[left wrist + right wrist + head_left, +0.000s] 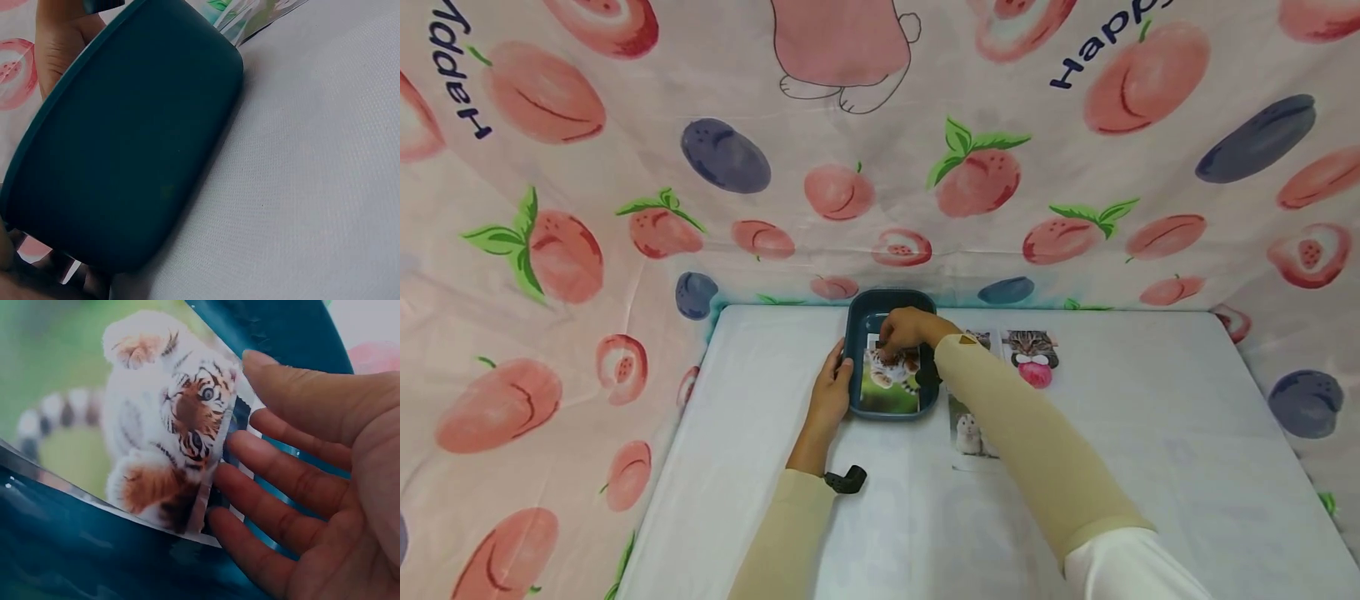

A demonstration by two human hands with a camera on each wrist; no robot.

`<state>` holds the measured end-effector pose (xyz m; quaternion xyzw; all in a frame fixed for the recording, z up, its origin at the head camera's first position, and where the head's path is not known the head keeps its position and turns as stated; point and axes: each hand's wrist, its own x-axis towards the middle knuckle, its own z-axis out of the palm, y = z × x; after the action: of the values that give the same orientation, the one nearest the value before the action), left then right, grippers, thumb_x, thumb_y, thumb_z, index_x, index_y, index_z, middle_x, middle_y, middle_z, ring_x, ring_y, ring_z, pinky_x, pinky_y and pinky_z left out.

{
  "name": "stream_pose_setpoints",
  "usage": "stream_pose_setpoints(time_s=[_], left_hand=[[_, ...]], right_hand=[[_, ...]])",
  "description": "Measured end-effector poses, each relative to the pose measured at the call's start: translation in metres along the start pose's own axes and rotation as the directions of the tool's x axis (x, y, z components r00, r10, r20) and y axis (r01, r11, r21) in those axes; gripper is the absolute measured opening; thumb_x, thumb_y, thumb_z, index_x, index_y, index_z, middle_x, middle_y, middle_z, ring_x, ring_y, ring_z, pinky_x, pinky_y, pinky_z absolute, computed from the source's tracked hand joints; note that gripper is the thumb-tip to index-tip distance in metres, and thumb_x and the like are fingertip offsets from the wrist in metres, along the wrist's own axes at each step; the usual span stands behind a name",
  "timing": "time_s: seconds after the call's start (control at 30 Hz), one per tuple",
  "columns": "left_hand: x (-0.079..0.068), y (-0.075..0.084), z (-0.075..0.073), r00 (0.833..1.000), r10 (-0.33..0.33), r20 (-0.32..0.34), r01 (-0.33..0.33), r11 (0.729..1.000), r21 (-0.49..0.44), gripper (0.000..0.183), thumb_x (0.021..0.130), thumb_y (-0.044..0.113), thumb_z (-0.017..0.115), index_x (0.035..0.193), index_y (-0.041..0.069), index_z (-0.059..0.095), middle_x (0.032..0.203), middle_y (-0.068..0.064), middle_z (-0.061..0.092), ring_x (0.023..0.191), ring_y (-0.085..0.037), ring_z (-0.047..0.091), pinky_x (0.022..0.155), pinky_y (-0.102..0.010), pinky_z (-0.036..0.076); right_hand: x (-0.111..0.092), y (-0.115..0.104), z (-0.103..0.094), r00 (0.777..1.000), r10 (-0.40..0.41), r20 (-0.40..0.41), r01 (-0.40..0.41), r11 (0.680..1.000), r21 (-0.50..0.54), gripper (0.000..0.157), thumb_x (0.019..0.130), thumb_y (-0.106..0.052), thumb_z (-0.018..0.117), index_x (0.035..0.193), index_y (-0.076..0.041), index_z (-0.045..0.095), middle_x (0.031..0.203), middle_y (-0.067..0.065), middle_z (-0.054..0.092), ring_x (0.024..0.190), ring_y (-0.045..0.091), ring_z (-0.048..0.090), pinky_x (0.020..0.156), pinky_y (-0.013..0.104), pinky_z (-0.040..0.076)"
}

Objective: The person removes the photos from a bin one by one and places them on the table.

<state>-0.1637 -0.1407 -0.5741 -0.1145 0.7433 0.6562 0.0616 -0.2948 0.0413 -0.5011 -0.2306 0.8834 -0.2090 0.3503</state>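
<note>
A dark blue-green plastic basin [854, 400] stands at the table's far edge. Inside it lies a tiger cub picture [137, 419] with a green background, its lower end toward the person in the head view. My left hand [832, 385] holds the basin by its left side; in the left wrist view its dark fingers [59, 269] curl at the basin's end. My right hand [907, 327] reaches down into the basin. In the right wrist view its fingers are spread and loosely bent, the fingertips [240, 442] right at the edge of the picture by the cub's head.
To the right of the basin, partly under the right forearm, lie more animal pictures: a cat with a pink ball [1032, 354] and a small white animal [968, 433]. A white cloth covers the table [1150, 433]. A fruit-print curtain [910, 167] hangs behind it.
</note>
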Motion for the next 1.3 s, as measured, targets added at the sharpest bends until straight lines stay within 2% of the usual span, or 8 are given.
stream_pose_setpoints(time_s=[0.13, 0.37, 0.6, 0.8, 0.97, 1.13, 1.2, 1.3], left_hand=[[0.001, 0.000, 0.000, 1.000, 0.016, -0.003, -0.016, 1.000, 0.006, 0.047, 0.110, 0.033, 0.043, 0.157, 0.036, 0.038, 0.162, -0.007, 0.040, 0.144, -0.029, 0.044, 0.119, -0.052, 0.035], [0.002, 0.000, 0.000, 1.000, 0.023, -0.005, -0.023, 1.000, 0.010, 0.047, 0.110, 0.034, 0.044, 0.157, 0.036, 0.039, 0.163, -0.007, 0.040, 0.147, -0.028, 0.041, 0.121, -0.050, 0.033], [0.001, -0.002, -0.001, 1.000, 0.008, 0.002, -0.008, 1.000, 0.021, 0.048, 0.110, 0.036, 0.044, 0.157, 0.038, 0.037, 0.163, -0.006, 0.039, 0.147, -0.028, 0.040, 0.121, -0.052, 0.032], [0.002, -0.002, -0.001, 1.000, -0.004, -0.002, 0.004, 1.000, 0.021, 0.048, 0.110, 0.037, 0.044, 0.158, 0.038, 0.036, 0.161, -0.006, 0.041, 0.145, -0.028, 0.042, 0.120, -0.051, 0.033], [0.002, -0.001, -0.002, 1.000, -0.004, -0.005, 0.004, 1.000, 0.022, 0.048, 0.110, 0.036, 0.044, 0.157, 0.038, 0.037, 0.161, -0.006, 0.042, 0.145, -0.028, 0.042, 0.120, -0.051, 0.034], [0.001, -0.001, -0.001, 1.000, -0.002, -0.003, 0.002, 1.000, 0.019, 0.048, 0.110, 0.037, 0.044, 0.158, 0.038, 0.036, 0.162, -0.005, 0.041, 0.146, -0.028, 0.041, 0.121, -0.051, 0.033], [0.002, -0.002, -0.001, 1.000, 0.002, 0.001, -0.002, 1.000, 0.019, 0.049, 0.110, 0.037, 0.044, 0.158, 0.037, 0.036, 0.162, -0.005, 0.040, 0.146, -0.028, 0.040, 0.121, -0.051, 0.033], [0.002, -0.002, -0.001, 1.000, 0.008, -0.001, -0.008, 1.000, 0.016, 0.049, 0.110, 0.036, 0.044, 0.158, 0.036, 0.036, 0.162, -0.006, 0.040, 0.147, -0.028, 0.039, 0.122, -0.051, 0.032]], right_hand=[[0.004, 0.001, 0.003, 1.000, 0.017, -0.003, -0.017, 1.000, -0.012, 0.039, 0.094, -0.028, 0.075, 0.128, -0.011, 0.069, 0.123, 0.007, 0.070, 0.091, 0.021, 0.070, 0.095, 0.039, 0.055], [0.004, 0.002, 0.007, 0.997, -0.029, -0.074, 0.025, 0.998, -0.064, 0.023, 0.093, -0.026, 0.076, 0.113, -0.014, 0.077, 0.113, 0.003, 0.073, 0.090, 0.018, 0.068, 0.093, 0.037, 0.056], [-0.001, 0.002, 0.006, 0.993, -0.079, -0.083, 0.079, 0.997, -0.004, 0.018, 0.092, -0.018, 0.077, 0.110, -0.017, 0.078, 0.096, 0.000, 0.077, 0.078, 0.019, 0.070, 0.085, 0.035, 0.057], [-0.004, 0.003, 0.006, 0.984, -0.130, -0.118, 0.130, 0.992, -0.009, 0.018, 0.090, -0.009, 0.077, 0.106, -0.017, 0.080, 0.088, -0.001, 0.079, 0.071, 0.013, 0.070, 0.079, 0.031, 0.058], [-0.006, 0.004, 0.009, 0.980, -0.133, -0.148, 0.133, 0.991, -0.011, 0.021, 0.090, -0.010, 0.078, 0.109, -0.019, 0.081, 0.096, -0.002, 0.080, 0.080, 0.011, 0.071, 0.082, 0.030, 0.058], [-0.009, 0.006, 0.009, 0.983, -0.141, -0.122, 0.138, 0.990, -0.032, 0.027, 0.092, -0.012, 0.077, 0.118, -0.019, 0.079, 0.114, -0.001, 0.078, 0.080, 0.013, 0.071, 0.081, 0.029, 0.058], [-0.011, 0.006, 0.009, 0.983, -0.151, -0.102, 0.149, 0.988, -0.025, 0.030, 0.092, -0.010, 0.076, 0.122, -0.017, 0.077, 0.117, 0.002, 0.077, 0.078, 0.015, 0.072, 0.078, 0.030, 0.059], [-0.013, 0.007, 0.008, 0.980, -0.171, -0.098, 0.169, 0.985, -0.032, 0.031, 0.093, -0.011, 0.075, 0.124, -0.015, 0.076, 0.116, 0.003, 0.077, 0.080, 0.012, 0.071, 0.080, 0.030, 0.058]])
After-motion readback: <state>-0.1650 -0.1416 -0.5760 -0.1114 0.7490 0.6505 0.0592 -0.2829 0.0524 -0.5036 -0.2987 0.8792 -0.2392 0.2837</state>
